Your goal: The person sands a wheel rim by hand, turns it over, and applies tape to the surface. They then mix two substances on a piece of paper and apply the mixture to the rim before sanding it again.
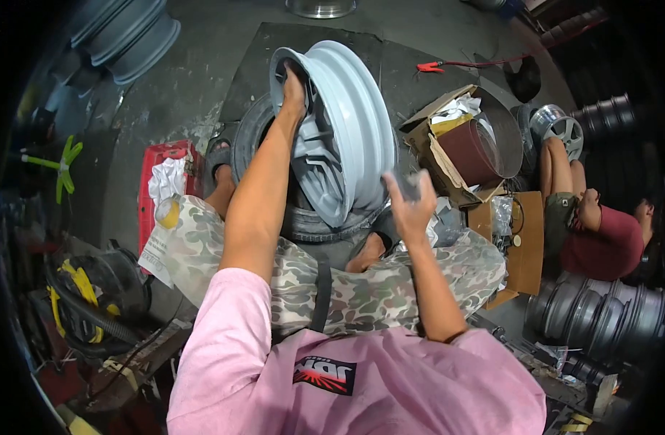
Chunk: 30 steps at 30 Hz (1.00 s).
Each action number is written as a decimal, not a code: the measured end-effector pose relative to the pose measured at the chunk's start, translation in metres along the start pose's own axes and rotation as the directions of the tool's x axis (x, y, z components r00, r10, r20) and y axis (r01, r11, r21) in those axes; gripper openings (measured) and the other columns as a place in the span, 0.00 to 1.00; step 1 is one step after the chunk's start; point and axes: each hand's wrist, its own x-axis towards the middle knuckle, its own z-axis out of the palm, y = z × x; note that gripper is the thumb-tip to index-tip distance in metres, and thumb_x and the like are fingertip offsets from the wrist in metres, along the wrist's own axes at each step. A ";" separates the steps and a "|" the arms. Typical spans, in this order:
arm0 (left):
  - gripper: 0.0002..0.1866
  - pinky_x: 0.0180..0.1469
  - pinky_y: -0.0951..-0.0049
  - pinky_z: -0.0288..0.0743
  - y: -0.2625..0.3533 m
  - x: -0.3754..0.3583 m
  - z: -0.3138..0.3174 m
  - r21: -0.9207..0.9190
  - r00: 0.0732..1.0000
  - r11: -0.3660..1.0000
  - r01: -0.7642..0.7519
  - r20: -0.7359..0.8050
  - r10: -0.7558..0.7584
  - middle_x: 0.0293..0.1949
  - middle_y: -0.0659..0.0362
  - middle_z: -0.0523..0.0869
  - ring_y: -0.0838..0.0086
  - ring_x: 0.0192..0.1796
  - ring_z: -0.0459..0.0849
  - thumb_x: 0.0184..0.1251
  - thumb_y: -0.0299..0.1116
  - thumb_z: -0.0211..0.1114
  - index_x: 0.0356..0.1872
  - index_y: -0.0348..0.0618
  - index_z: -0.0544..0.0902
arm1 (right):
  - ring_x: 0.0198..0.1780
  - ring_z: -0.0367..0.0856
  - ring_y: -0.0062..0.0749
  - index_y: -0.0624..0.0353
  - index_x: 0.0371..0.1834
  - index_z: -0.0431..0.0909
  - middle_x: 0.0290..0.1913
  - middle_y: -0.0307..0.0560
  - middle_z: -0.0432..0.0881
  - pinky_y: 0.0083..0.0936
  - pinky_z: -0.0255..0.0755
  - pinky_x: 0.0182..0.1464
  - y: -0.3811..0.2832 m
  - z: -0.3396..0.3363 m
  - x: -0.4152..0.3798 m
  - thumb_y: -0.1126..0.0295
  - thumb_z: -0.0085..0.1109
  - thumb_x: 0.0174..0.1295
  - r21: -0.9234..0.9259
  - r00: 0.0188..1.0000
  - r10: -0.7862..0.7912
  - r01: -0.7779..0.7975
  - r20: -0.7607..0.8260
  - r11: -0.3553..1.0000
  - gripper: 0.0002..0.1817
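A grey-painted wheel rim [361,123] stands tilted on a black tire [314,230] lying flat on the floor between my feet. My left hand [294,90] reaches over the rim's spoked face and grips it near the upper edge; the fingertips are partly hidden inside. To the right of the barrel is my right hand [412,206], apart from the rim. Its thumb and fingers are spread and smeared by motion, with greyish tips, and I make out nothing held in them.
A cardboard box [437,148] with a brown abrasive roll [484,152] stands at right, near an opened carton [528,243]. At left are a red case [150,196] and a vacuum [107,290]. Another person [604,235] sits far right beside stacked rims [600,312]. A red air gun [430,67] lies ahead.
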 end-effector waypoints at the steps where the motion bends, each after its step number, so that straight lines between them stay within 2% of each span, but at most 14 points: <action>1: 0.43 0.76 0.65 0.64 0.003 -0.006 0.005 0.014 1.000 1.000 -0.004 -0.018 0.004 0.72 0.52 0.76 0.64 0.73 0.74 0.82 0.68 0.33 0.76 0.39 0.69 | 0.27 0.75 0.45 0.60 0.27 0.74 0.26 0.49 0.73 0.38 0.69 0.32 0.001 0.004 -0.009 0.72 0.79 0.56 0.067 0.999 -0.037 0.039 -0.028 0.997 0.17; 2: 0.43 0.76 0.65 0.64 -0.006 0.003 0.000 0.018 1.000 1.000 0.008 -0.015 -0.008 0.72 0.52 0.76 0.64 0.73 0.74 0.82 0.68 0.33 0.76 0.39 0.69 | 0.27 0.75 0.45 0.60 0.27 0.74 0.26 0.49 0.73 0.38 0.69 0.32 0.001 0.007 -0.004 0.72 0.79 0.56 0.062 0.999 -0.026 0.028 -0.028 0.998 0.17; 4: 0.43 0.76 0.65 0.64 -0.025 0.034 -0.023 0.019 0.995 0.996 -0.089 0.047 0.088 0.72 0.52 0.76 0.62 0.73 0.74 0.82 0.68 0.32 0.76 0.38 0.69 | 0.27 0.73 0.44 0.58 0.26 0.73 0.26 0.47 0.72 0.38 0.66 0.32 -0.005 0.022 0.033 0.73 0.78 0.56 -0.109 0.948 -0.303 0.293 -0.095 0.950 0.16; 5: 0.44 0.77 0.65 0.63 -0.025 0.035 -0.024 0.000 0.988 0.992 -0.130 0.081 0.129 0.72 0.52 0.75 0.62 0.73 0.73 0.82 0.68 0.32 0.76 0.37 0.68 | 0.28 0.73 0.46 0.57 0.27 0.73 0.27 0.47 0.73 0.39 0.65 0.33 -0.017 0.028 0.057 0.74 0.77 0.53 -0.120 0.933 -0.348 0.337 -0.094 0.934 0.16; 9: 0.44 0.77 0.65 0.62 -0.015 0.026 -0.018 -0.014 0.994 0.997 -0.070 0.089 0.071 0.73 0.52 0.74 0.63 0.75 0.72 0.82 0.68 0.33 0.76 0.38 0.68 | 0.32 0.75 0.49 0.58 0.30 0.73 0.30 0.50 0.72 0.42 0.65 0.35 -0.013 0.035 0.047 0.77 0.75 0.47 -0.171 0.922 -0.383 0.369 -0.060 0.914 0.15; 12: 0.42 0.77 0.66 0.63 0.000 -0.005 0.002 0.024 0.999 0.999 -0.036 -0.018 0.037 0.73 0.53 0.75 0.65 0.74 0.73 0.83 0.66 0.33 0.75 0.39 0.69 | 0.33 0.76 0.49 0.58 0.32 0.73 0.31 0.51 0.73 0.43 0.66 0.35 0.007 0.022 0.005 0.76 0.76 0.46 -0.172 0.931 -0.365 0.365 0.033 0.915 0.17; 15: 0.42 0.77 0.66 0.62 -0.021 0.017 -0.016 0.031 0.998 0.999 -0.041 0.043 0.039 0.72 0.54 0.75 0.64 0.74 0.72 0.83 0.66 0.32 0.75 0.39 0.69 | 0.35 0.77 0.51 0.59 0.33 0.73 0.34 0.53 0.76 0.42 0.67 0.37 -0.003 0.029 0.033 0.75 0.77 0.46 -0.172 0.898 -0.439 0.427 -0.037 0.888 0.18; 16: 0.42 0.77 0.65 0.62 -0.024 0.031 -0.023 0.007 0.990 0.994 -0.109 0.094 0.107 0.72 0.53 0.75 0.63 0.74 0.72 0.83 0.66 0.32 0.75 0.39 0.69 | 0.36 0.78 0.49 0.59 0.35 0.75 0.36 0.52 0.78 0.41 0.67 0.38 -0.015 0.033 0.055 0.73 0.77 0.47 -0.212 0.929 -0.370 0.364 0.015 0.907 0.17; 19: 0.42 0.78 0.64 0.61 -0.020 0.029 -0.022 -0.018 0.990 0.997 -0.075 0.116 0.076 0.73 0.53 0.75 0.63 0.74 0.72 0.83 0.66 0.32 0.76 0.39 0.68 | 0.32 0.78 0.50 0.60 0.33 0.76 0.32 0.51 0.80 0.39 0.69 0.36 -0.031 0.042 0.090 0.70 0.79 0.50 -0.158 0.972 -0.235 0.231 -0.007 0.960 0.16; 21: 0.41 0.77 0.65 0.62 -0.009 0.015 -0.012 -0.033 0.997 0.999 -0.028 0.074 0.030 0.73 0.53 0.75 0.63 0.74 0.72 0.84 0.65 0.32 0.75 0.39 0.69 | 0.26 0.78 0.46 0.61 0.27 0.76 0.25 0.50 0.79 0.37 0.71 0.32 -0.018 0.035 0.067 0.64 0.81 0.54 0.141 0.991 0.133 -0.127 -0.033 0.982 0.19; 25: 0.42 0.77 0.67 0.61 -0.012 0.010 -0.009 0.005 0.998 0.998 -0.067 -0.010 0.067 0.74 0.54 0.74 0.65 0.74 0.72 0.84 0.65 0.33 0.76 0.36 0.68 | 0.27 0.76 0.26 0.64 0.24 0.77 0.25 0.48 0.83 0.29 0.73 0.34 0.031 0.001 -0.039 0.59 0.83 0.54 0.097 0.902 0.398 -0.417 0.167 0.904 0.23; 28: 0.43 0.78 0.68 0.59 -0.019 0.018 -0.018 0.007 0.996 0.997 -0.071 0.046 0.071 0.76 0.54 0.71 0.66 0.76 0.69 0.83 0.66 0.33 0.78 0.36 0.66 | 0.29 0.79 0.24 0.67 0.30 0.82 0.28 0.44 0.86 0.27 0.76 0.36 0.021 0.009 -0.012 0.62 0.83 0.54 0.251 0.916 0.366 -0.397 0.162 0.883 0.20; 29: 0.43 0.68 0.70 0.70 -0.028 0.026 -0.021 0.020 0.993 0.993 -0.114 -0.013 0.114 0.65 0.55 0.82 0.68 0.64 0.80 0.83 0.67 0.32 0.71 0.38 0.75 | 0.31 0.82 0.24 0.68 0.37 0.86 0.31 0.41 0.88 0.26 0.77 0.38 -0.004 0.008 0.022 0.63 0.82 0.54 0.348 0.865 0.431 -0.499 0.259 0.794 0.19; 30: 0.43 0.68 0.70 0.70 -0.021 0.022 -0.015 0.020 0.991 0.991 -0.129 -0.019 0.130 0.65 0.55 0.82 0.68 0.64 0.80 0.83 0.67 0.32 0.71 0.38 0.75 | 0.33 0.84 0.23 0.67 0.42 0.88 0.34 0.41 0.89 0.24 0.79 0.41 -0.006 0.009 0.054 0.64 0.81 0.55 0.292 0.864 0.380 -0.477 0.330 0.829 0.19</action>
